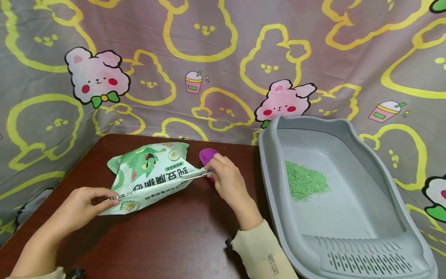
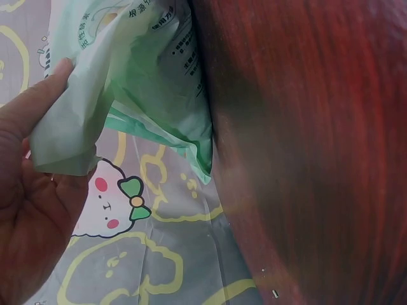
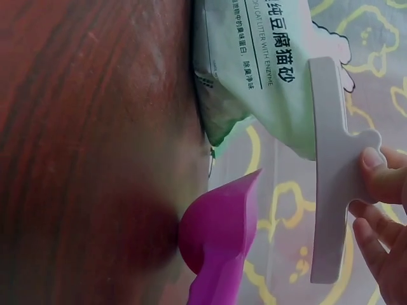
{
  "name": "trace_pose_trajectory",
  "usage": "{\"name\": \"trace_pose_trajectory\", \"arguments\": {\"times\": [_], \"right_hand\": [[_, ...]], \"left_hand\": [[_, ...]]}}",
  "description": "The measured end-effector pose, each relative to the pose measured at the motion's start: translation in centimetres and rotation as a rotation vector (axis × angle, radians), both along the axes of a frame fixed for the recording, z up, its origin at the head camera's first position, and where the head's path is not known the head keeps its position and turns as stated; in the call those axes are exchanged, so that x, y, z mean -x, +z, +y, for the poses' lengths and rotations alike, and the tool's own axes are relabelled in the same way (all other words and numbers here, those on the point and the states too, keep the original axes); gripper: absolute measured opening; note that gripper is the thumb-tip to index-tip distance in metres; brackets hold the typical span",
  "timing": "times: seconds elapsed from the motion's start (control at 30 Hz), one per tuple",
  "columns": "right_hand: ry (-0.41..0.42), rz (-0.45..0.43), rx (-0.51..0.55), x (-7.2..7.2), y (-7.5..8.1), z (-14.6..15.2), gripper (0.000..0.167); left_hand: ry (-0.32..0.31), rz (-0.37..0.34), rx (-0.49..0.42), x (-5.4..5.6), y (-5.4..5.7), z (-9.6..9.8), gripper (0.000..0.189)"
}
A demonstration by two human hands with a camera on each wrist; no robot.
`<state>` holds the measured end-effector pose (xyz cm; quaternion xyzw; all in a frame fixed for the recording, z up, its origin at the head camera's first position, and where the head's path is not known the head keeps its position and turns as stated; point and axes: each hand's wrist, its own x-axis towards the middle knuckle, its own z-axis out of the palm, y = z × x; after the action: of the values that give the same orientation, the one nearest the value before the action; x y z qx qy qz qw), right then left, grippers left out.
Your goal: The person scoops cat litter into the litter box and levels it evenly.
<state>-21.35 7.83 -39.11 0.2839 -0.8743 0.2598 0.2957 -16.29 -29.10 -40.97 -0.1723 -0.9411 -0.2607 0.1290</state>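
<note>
A green and white cat litter bag (image 1: 153, 166) lies on the table with its top edge facing me. My left hand (image 1: 81, 205) pinches the near left corner of that edge between thumb and fingers; in the left wrist view the corner is a folded flap. My right hand (image 1: 228, 182) grips the handle of a long, pale grey bag clip (image 3: 327, 190) between thumb and fingers. The clip meets the right end of the bag's top edge; whether its bars are clamped on the bag, I cannot tell. Just beyond the right hand is a purple scoop (image 3: 219, 235).
To the right stands a large grey litter tray (image 1: 268, 186), with a heap of green litter pellets (image 1: 303, 182) at its left side and a slotted near end. A patterned cloth (image 1: 223, 77) hangs behind the dark red-brown table (image 1: 195, 236).
</note>
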Motion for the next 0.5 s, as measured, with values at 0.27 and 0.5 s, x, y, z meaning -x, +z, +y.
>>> {"name": "trace_pose_trajectory", "arguments": {"times": [0.27,0.5], "right_hand": [[0.074,-0.034,-0.045,1.1,-0.6,-0.7,0.016],[0.087,-0.099,-0.044,1.4,-0.6,-1.2,0.016]], "left_hand": [[-0.014,-0.013,-0.019,0.0,-0.2,0.0,0.009],[-0.008,0.025,-0.007,0.2,-0.3,0.0,0.010]]}}
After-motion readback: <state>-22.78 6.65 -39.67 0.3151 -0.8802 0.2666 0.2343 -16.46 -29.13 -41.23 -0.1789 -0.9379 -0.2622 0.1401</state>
